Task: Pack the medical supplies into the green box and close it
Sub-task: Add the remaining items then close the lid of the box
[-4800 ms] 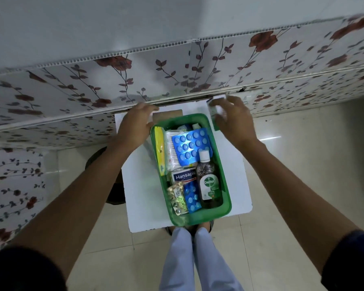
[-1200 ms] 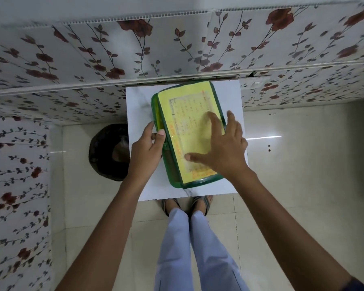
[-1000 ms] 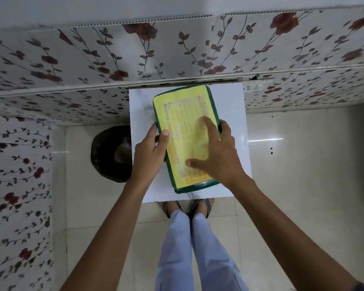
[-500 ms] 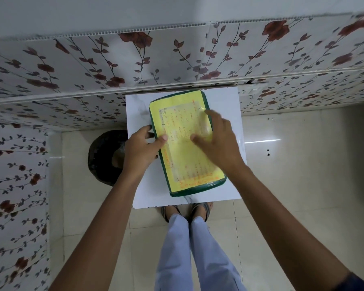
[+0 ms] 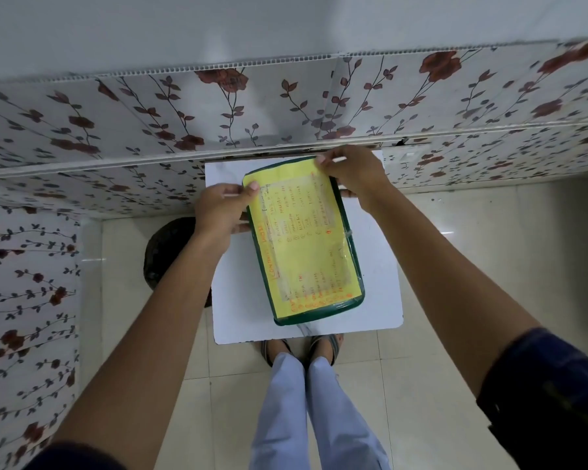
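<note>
The green box lies on a small white table with its lid on. A yellow sheet with orange handwriting covers the lid's top. My left hand grips the box's far left corner, thumb on the yellow sheet. My right hand grips the far right corner, fingers curled over the lid's edge. The medical supplies are hidden inside the box.
The table stands against a wall with red-flower panels. A dark round bin sits on the tiled floor left of the table. My legs in light blue trousers and sandalled feet are below the table's near edge.
Both hands have slid from the middle of the lid to its far corners. Earlier the box stood open with the supplies showing; now the lid covers it.
</note>
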`<move>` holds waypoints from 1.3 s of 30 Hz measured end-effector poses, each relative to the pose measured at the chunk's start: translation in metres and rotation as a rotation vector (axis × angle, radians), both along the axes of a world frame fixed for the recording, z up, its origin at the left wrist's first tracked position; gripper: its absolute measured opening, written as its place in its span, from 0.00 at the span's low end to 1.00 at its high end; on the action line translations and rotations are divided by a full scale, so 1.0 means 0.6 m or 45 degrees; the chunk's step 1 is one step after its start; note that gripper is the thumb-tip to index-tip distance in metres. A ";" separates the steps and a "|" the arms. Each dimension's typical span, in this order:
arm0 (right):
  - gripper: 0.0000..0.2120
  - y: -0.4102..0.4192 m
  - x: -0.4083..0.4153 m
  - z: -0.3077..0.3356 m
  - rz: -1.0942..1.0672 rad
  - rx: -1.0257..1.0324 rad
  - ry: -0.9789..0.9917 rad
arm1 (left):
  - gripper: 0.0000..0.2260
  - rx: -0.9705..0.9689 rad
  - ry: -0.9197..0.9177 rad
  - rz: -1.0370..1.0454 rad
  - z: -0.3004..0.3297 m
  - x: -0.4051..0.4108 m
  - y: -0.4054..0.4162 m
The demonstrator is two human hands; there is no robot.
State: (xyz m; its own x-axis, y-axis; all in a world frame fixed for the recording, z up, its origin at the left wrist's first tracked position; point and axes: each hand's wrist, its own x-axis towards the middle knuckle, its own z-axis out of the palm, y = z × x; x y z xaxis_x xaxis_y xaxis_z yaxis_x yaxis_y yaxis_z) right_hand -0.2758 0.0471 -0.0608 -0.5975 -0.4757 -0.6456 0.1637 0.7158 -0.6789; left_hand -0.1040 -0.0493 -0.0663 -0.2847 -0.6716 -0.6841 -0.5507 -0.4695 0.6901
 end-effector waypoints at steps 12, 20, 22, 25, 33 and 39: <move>0.20 0.088 0.028 0.001 0.118 0.105 -0.180 | 0.13 0.117 0.032 -0.064 -0.006 0.046 0.047; 0.25 0.174 0.087 -0.006 0.207 0.181 -0.048 | 0.12 0.186 -0.035 -0.218 -0.006 0.085 0.119; 0.25 0.173 0.089 -0.005 0.240 0.183 -0.017 | 0.12 0.107 -0.053 -0.205 -0.005 0.086 0.123; 0.30 0.187 0.088 0.004 0.356 0.205 -0.067 | 0.17 0.178 -0.096 -0.261 -0.003 0.094 0.126; 0.30 0.233 0.135 -0.006 0.230 0.200 -0.032 | 0.22 0.222 -0.221 -0.344 -0.012 0.125 0.196; 0.25 0.251 0.155 -0.009 0.136 0.222 -0.014 | 0.23 0.162 -0.238 -0.538 -0.006 0.119 0.184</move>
